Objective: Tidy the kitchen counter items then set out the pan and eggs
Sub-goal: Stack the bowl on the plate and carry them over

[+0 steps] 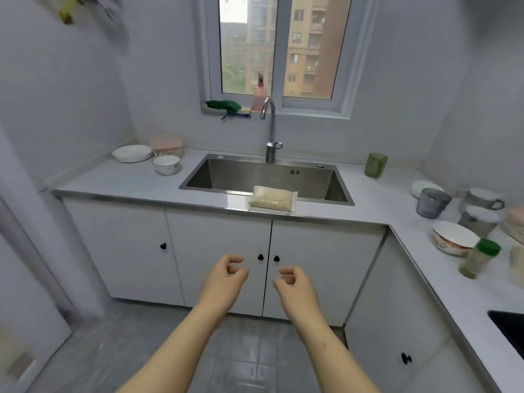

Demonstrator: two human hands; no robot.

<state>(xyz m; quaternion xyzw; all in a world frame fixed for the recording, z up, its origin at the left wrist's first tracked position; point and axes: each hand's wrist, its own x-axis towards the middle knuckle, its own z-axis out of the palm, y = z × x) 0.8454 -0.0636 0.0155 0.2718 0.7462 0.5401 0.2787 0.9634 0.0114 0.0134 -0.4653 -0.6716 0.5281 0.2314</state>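
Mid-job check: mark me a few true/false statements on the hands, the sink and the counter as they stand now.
1. The left hand and right hand hold nothing. True.
2. The bag of grains lies down in the sink. False: it lies on the counter at the sink's front rim.
3. The cabinet doors under the sink are open. False: they are closed.
4. A white bowl stands on the counter left of the sink. True.
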